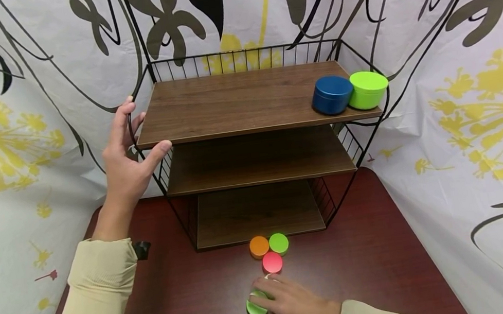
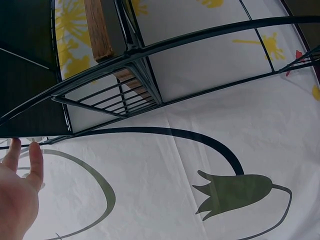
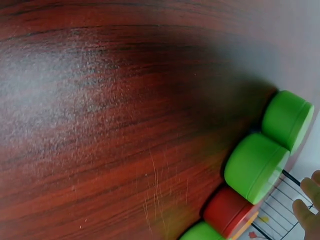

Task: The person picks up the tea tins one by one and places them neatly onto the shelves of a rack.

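My left hand (image 1: 127,155) is at the left end of a black wire rack (image 1: 161,185) with brown wooden shelves (image 1: 245,100). Its thumb lies near the top shelf's front corner, and its other fingers touch the side wire. Low on the table, my right hand (image 1: 295,299) reaches over a round green tin (image 1: 256,309), its fingers partly covering the lid. Another tin under the index finger is mostly hidden. Just beyond stand a pink-red tin (image 1: 272,262), an orange tin (image 1: 259,247) and a second green tin (image 1: 279,244). In the right wrist view the fingertips (image 3: 302,210) appear apart from the tins.
A blue tin (image 1: 332,95) and a lime green tin (image 1: 367,90) stand side by side at the top shelf's right end. The rack is on a dark red wooden table (image 1: 383,245). Floral curtains (image 1: 469,101) surround it on the back and both sides.
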{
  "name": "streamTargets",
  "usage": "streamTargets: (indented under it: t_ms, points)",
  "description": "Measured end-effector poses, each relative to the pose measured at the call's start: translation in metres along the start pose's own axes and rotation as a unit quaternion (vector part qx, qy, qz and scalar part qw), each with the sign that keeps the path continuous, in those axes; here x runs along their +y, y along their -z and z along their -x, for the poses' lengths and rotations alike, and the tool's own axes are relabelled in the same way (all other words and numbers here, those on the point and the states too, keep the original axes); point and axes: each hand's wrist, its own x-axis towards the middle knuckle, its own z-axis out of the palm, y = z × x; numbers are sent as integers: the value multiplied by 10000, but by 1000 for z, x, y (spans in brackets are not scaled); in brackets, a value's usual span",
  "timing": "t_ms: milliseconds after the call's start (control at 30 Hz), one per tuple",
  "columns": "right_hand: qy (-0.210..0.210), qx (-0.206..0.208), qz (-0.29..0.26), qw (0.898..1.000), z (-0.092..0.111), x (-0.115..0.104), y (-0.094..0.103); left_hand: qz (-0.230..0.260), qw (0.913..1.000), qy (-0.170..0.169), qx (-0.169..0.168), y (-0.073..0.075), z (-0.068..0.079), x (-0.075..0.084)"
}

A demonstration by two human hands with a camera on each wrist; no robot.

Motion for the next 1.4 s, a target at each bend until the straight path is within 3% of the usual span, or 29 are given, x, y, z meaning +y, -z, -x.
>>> streamTargets:
  t_ms: [233, 567, 1400]
  points:
    - [-76, -35, -170, 9998, -1, -2, -8, 49, 9999, -125, -25, 1, 0, -2]
    - [-40, -193, -91, 9998, -1, -4, -19, 50, 10000, -41, -26, 0, 0, 1]
    - [151, -314, 392, 9986, -6, -10, -33, -25, 9998, -189, -36, 1, 0, -2]
